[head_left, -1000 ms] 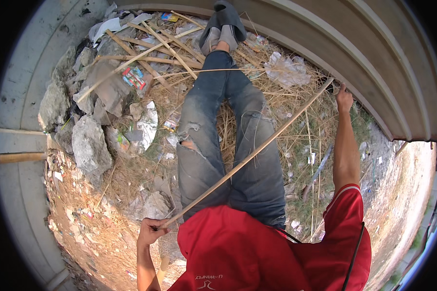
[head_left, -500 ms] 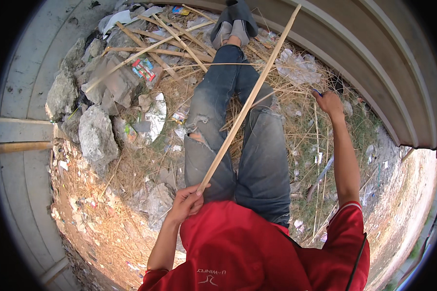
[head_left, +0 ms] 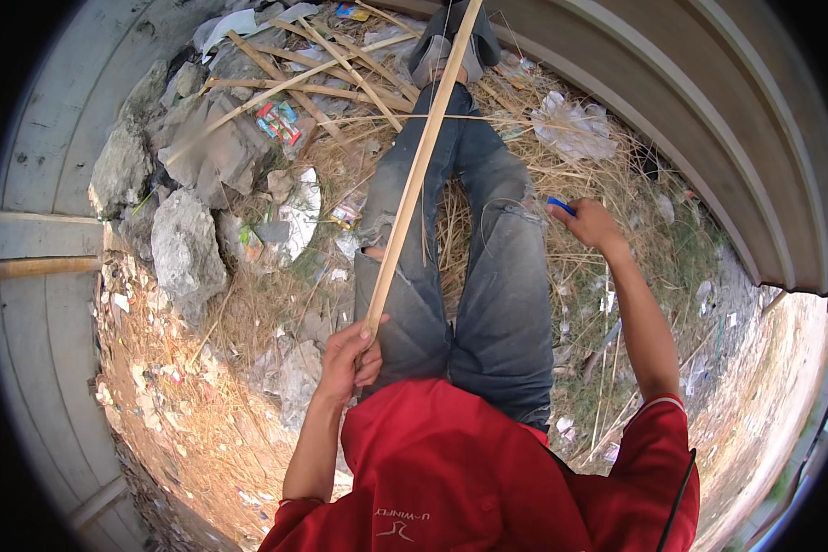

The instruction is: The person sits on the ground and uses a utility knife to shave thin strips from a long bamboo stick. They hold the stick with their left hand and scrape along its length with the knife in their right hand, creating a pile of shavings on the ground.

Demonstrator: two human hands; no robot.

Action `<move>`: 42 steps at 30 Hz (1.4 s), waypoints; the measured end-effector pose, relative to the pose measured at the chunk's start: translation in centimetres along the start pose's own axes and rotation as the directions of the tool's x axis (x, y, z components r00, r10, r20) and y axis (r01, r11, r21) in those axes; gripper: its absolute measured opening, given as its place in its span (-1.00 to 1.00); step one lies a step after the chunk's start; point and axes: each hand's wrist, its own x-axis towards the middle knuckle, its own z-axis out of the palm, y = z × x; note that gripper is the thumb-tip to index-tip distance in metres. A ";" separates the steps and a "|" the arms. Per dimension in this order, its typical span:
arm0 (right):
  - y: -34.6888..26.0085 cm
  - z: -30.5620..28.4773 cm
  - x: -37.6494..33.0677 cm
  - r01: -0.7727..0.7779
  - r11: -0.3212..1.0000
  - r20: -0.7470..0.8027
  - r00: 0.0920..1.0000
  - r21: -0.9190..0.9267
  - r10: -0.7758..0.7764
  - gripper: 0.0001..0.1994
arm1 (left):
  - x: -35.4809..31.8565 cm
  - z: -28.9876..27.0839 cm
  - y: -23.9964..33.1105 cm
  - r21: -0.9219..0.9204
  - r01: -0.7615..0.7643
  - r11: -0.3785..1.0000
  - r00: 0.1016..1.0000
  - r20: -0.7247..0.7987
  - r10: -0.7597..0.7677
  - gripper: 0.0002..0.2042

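Observation:
My left hand (head_left: pixel 348 359) is closed around the near end of a long, pale wooden strip (head_left: pixel 416 179), just in front of my red shirt. The strip slants up and away over my left leg (head_left: pixel 391 207), its far end reaching the top of the view near my feet. Off to the right of my knee, my right hand (head_left: pixel 592 224) is closed on a small blue object (head_left: pixel 561 206). Only a short piece of it sticks out from the fingers, so its kind cannot be made out. My right hand is apart from the strip.
More wooden strips (head_left: pixel 340 92) lie crossed near my feet. Grey rocks (head_left: pixel 186 248) and litter are at the left, dry straw (head_left: pixel 561 184) around my legs. A clear plastic bag (head_left: pixel 575 127) lies beside a ribbed metal wall (head_left: pixel 672 83) at the right.
The wooden strip has swung left at its far end and stands steeper. My right hand has come nearer my knee with the blue object, which shows more plainly now. My left hand has shifted slightly.

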 end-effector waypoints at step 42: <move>-7.7 -3.3 0.7 0.186 0.944 -0.421 0.905 0.271 -0.057 -0.28 | -3.9 1.4 -6.4 0.429 -0.110 0.897 0.988 -0.050 0.145 -0.62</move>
